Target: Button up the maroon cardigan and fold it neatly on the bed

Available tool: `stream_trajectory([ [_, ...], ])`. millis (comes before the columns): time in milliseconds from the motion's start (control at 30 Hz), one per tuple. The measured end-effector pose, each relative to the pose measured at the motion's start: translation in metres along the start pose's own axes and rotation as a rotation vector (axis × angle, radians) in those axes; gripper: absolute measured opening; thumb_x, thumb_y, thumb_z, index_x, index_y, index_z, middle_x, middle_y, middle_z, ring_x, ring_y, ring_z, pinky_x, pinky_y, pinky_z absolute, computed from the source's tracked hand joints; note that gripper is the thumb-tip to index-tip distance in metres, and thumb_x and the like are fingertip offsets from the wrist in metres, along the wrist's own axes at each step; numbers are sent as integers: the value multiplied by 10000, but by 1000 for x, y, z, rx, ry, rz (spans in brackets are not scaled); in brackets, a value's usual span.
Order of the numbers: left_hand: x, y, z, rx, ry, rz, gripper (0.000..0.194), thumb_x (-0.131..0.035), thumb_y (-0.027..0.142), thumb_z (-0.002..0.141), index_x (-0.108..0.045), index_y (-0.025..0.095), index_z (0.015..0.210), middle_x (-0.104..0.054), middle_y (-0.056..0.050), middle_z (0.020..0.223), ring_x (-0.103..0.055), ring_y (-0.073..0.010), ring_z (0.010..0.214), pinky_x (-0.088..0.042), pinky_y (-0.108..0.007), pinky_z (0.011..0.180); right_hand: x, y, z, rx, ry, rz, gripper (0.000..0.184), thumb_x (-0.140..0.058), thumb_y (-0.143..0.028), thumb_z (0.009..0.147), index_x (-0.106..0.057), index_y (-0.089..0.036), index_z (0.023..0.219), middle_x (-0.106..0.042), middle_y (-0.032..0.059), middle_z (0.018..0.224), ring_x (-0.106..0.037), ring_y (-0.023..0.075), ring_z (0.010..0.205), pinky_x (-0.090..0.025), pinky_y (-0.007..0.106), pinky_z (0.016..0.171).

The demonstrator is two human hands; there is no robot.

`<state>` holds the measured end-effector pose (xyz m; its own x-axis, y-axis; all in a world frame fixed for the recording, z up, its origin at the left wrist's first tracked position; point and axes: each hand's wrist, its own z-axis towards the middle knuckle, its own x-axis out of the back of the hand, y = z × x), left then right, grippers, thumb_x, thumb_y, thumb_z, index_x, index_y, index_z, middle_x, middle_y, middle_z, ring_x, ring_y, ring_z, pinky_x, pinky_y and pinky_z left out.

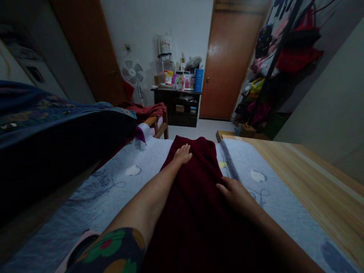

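Note:
A dark red cloth (196,197) lies lengthwise on a pale blue bed sheet (113,189) in front of me. My left hand (182,154) rests flat on the cloth's far left part, fingers stretched out. My right hand (234,193) lies on the cloth's right edge, nearer to me, fingers spread and pressing down on the fabric. Neither hand holds anything.
A dark blue garment (57,129) fills the left side. A wooden board (313,178) runs along the right of the sheet. Beyond stand a dark shelf unit (178,106) with clutter, a white fan (133,74), a brown door (227,60) and hanging clothes (278,64).

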<state>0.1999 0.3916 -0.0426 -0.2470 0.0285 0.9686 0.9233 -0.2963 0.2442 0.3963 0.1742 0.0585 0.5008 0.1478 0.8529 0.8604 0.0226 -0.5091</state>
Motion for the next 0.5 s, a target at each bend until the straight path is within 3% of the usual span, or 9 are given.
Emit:
stream_trajectory([
  [200, -3, 1, -2, 19, 49, -23, 620, -256, 475, 944, -254, 168, 1482, -200, -94, 1575, -175, -235, 1446, -179, -424, 1154, 2, 5, -21, 51, -139, 35, 315, -608, -395, 789, -632, -153, 989, -687, 121, 978, -628, 252, 863, -445, 324, 714],
  [333, -5, 0, -3, 19, 58, -68, 621, -277, 484, 944, -264, 170, 1479, -195, -94, 1575, -175, -233, 1446, -163, -424, 1157, 13, 25, -27, 23, -130, 190, 377, -601, -329, 777, -616, -177, 1121, -684, 91, 1082, -628, 245, 956, -473, 332, 800],
  [500, -2, -2, 0, 13, 57, -146, 621, -327, 484, 932, -310, 158, 1462, -238, -97, 1562, -204, -245, 1437, -177, -442, 1155, 22, 41, -25, -46, -90, 167, 277, -570, -339, 797, -654, -202, 1023, -707, 86, 1011, -647, 251, 910, -479, 337, 785],
])
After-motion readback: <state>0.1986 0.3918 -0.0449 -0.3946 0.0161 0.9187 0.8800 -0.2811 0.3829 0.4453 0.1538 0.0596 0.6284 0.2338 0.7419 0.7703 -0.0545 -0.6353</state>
